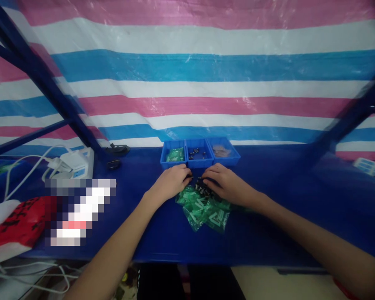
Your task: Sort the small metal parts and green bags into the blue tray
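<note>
Both my hands rest on a blue table point(284, 208), just in front of three small blue bins. My left hand point(171, 182) is curled, its fingertips pinched on a small dark part. My right hand point(225, 183) is curled too, fingers pressed on a small pile of dark parts point(203, 189). Under and in front of the hands lie several green plastic bags point(206, 210). The left bin point(173, 155) holds green bags, the middle bin point(198, 155) small dark parts, the right bin point(223, 152) brownish pieces.
A white power strip point(76, 160) with cables sits at the left, beside a red and white bag point(15, 227). Dark blue frame bars point(43, 79) slant at both sides. A striped tarp point(206, 66) hangs behind the table.
</note>
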The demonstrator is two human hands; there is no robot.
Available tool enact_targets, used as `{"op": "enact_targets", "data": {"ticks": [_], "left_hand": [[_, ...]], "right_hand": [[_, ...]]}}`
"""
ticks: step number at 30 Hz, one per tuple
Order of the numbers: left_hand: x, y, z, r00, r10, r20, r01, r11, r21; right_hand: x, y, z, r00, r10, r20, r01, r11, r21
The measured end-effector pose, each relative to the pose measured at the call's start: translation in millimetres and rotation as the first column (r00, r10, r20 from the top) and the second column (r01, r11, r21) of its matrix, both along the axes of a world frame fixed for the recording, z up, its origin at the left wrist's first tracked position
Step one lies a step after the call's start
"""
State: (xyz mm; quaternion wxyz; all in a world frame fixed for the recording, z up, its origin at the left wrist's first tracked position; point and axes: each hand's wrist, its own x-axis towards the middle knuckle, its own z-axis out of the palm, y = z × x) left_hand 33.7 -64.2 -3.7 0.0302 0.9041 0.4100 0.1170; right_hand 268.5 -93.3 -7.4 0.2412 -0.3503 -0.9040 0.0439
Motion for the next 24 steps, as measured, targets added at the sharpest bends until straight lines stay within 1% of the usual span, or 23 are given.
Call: {"op": "enact_targets", "data": {"ticks": [4, 9, 13, 18, 21, 24], "left_hand": [[0, 0, 0.9, 0.999, -0.026, 0.039, 0.026, 1.000, 0.014], [5, -6, 3.6, 0.979, -0.121, 0.164, 0.109, 0.990, 0.085], [9, -11, 4.9, 0.961, -0.172, 0.218, 0.150, 0.982, 0.112], [11, -12, 4.1, 0.951, -0.187, 0.248, 0.168, 0.981, 0.095], [13, -13, 5.3, 0.953, -0.190, 0.237, 0.177, 0.981, 0.073], [15, -16, 8.2, 0.959, -0.169, 0.226, 0.158, 0.985, 0.069]], "right_hand": [[1, 0, -2.8, 0.998, -0.025, -0.053, 0.025, 1.000, -0.001], [-2, 0, -5.6, 0.986, -0.084, -0.145, 0.089, 0.996, 0.026], [-2, 0, -6.7, 0.981, -0.084, -0.175, 0.088, 0.996, 0.017], [-3, 0, -2.5, 0.975, -0.105, -0.197, 0.102, 0.994, -0.025], [-4, 0, -0.7, 0.970, -0.110, -0.217, 0.101, 0.993, -0.053], [-4, -1, -0.5, 0.972, -0.100, -0.213, 0.091, 0.995, -0.050]]}}
